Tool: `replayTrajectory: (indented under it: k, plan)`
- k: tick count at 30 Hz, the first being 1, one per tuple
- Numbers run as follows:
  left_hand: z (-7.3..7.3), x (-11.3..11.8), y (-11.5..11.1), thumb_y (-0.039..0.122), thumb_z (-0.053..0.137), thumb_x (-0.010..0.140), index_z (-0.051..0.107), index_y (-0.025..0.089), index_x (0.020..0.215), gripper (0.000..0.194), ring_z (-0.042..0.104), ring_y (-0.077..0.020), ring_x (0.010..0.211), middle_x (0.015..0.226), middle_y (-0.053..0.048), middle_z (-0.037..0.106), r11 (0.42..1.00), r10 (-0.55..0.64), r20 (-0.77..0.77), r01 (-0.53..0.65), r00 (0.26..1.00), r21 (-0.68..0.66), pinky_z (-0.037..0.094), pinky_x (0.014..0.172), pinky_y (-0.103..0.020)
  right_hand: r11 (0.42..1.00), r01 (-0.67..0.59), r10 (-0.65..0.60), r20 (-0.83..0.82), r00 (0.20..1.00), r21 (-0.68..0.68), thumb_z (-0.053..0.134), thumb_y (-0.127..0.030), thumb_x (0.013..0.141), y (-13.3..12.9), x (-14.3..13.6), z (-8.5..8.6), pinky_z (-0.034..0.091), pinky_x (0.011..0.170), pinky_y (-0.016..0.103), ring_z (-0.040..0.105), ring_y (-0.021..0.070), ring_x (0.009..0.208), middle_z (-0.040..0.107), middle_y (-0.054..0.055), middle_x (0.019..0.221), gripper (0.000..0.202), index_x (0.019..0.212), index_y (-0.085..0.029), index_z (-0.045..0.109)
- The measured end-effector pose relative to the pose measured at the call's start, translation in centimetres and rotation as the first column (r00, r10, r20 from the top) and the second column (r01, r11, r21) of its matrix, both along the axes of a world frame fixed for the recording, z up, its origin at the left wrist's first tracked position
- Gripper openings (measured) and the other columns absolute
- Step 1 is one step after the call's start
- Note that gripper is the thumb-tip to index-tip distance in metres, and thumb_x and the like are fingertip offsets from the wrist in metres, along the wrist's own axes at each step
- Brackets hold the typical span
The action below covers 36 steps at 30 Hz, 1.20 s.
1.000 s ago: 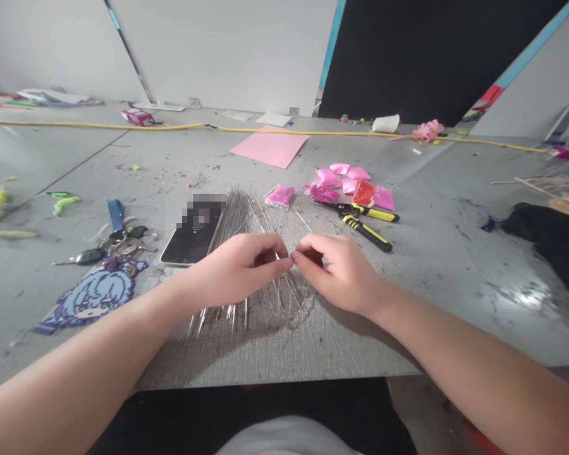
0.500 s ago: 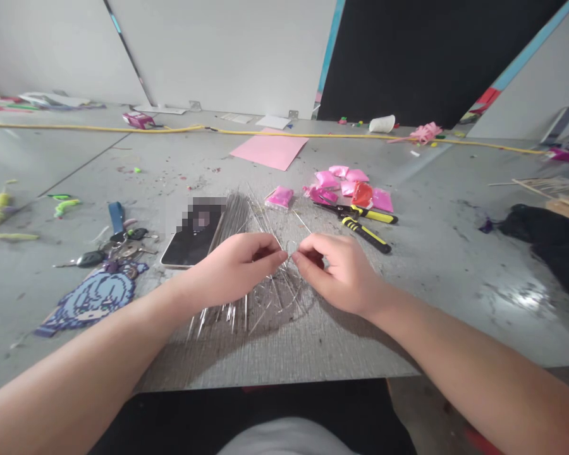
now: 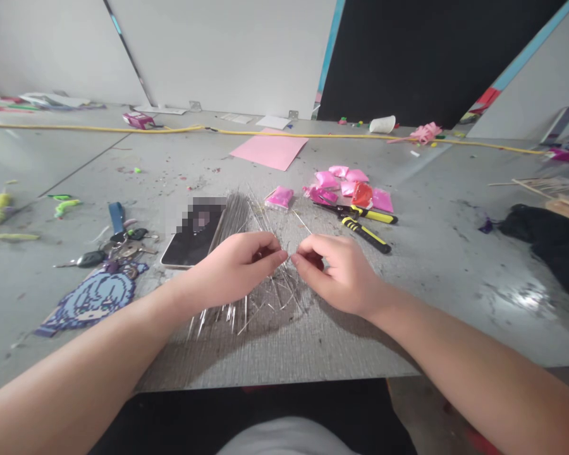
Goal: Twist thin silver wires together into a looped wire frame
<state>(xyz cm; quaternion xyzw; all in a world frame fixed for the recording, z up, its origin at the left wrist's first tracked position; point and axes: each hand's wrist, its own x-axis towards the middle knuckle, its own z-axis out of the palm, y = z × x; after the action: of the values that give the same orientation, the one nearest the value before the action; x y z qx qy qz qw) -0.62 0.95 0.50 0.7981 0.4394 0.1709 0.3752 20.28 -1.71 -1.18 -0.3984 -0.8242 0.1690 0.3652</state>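
Scuffed grey tabletop [image 3: 436, 265] w/ straight shiny wires [image 3: 234, 215], both hands [image 3: 239, 266] [image 3: 341, 272] in tight pinch, prob. on fine wire [image 3: 289, 255].

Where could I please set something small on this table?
There's bare tabletop between the pliers and dark cloth, and a narrower strip between the pink packets and yellow cord. The left hand is crowded by the phone and thin wires.

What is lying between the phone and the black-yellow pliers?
In the head view: a bundle of thin wires, loose wires and one pink packet.

What look like wires [image 3: 234, 218] lie between phone [image 3: 190, 243] and pliers [image 3: 349, 212].
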Motion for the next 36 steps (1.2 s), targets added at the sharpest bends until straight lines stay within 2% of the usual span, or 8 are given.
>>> replayTrajectory:
  k: [13, 19, 29, 36]
  plan:
    - [0.07, 0.04, -0.05, 0.042, 0.049, 0.096, 0.052, 0.020, 0.077, 0.029, 0.039, -0.0087, 0.056, 0.062, 0.006, 0.046, 0.997, -0.013, -0.030, 0.015, 0.999, 0.078, 0.031, 0.050, -0.022, 1.000, -0.010, 0.010, 0.023, 1.000, -0.013, 0.057, -0.022, 0.092, 0.03, -0.02, -0.07, 0.038, 0.057, 0.024, 0.048, 0.0089, 0.059, 0.053, -0.003, 0.065, 0.016, 0.077, -0.016, 0.057]
    - [0.25, 0.09, -0.02, 0.037, 0.050, 0.095, 0.050, 0.020, 0.075, 0.027, 0.039, -0.0087, 0.056, 0.061, 0.006, 0.046, 0.988, -0.041, -0.073, 0.051, 0.996, 0.142, 0.032, 0.051, -0.023, 1.000, -0.027, 0.027, 0.056, 0.998, -0.014, 0.057, -0.023, 0.092, 0.02, -0.02, -0.07, 0.036, 0.056, 0.024, 0.046, 0.0091, 0.059, 0.051, -0.003, 0.066, 0.017, 0.077, -0.016, 0.055]
    - [0.43, 0.03, -0.29, 0.034, 0.050, 0.095, 0.054, 0.019, 0.079, 0.023, 0.041, -0.0088, 0.056, 0.061, 0.005, 0.050, 0.982, -0.077, -0.108, 0.095, 0.991, 0.166, 0.033, 0.052, -0.023, 0.999, -0.039, 0.040, 0.102, 0.994, -0.021, 0.056, -0.023, 0.093, -0.16, -0.01, 0.02, 0.034, 0.057, 0.025, 0.045, 0.0104, 0.060, 0.048, -0.003, 0.066, 0.019, 0.075, -0.017, 0.052]
    - [0.39, 0.04, -0.22, 0.029, 0.050, 0.094, 0.056, 0.018, 0.077, 0.020, 0.042, -0.0096, 0.055, 0.062, 0.004, 0.052, 0.964, -0.138, -0.197, 0.177, 0.971, 0.199, 0.031, 0.053, -0.025, 0.995, -0.056, 0.072, 0.199, 0.977, -0.084, 0.054, -0.025, 0.094, -0.16, -0.25, 0.15, 0.033, 0.059, 0.026, 0.045, 0.0111, 0.062, 0.049, -0.003, 0.066, 0.022, 0.075, -0.018, 0.049]
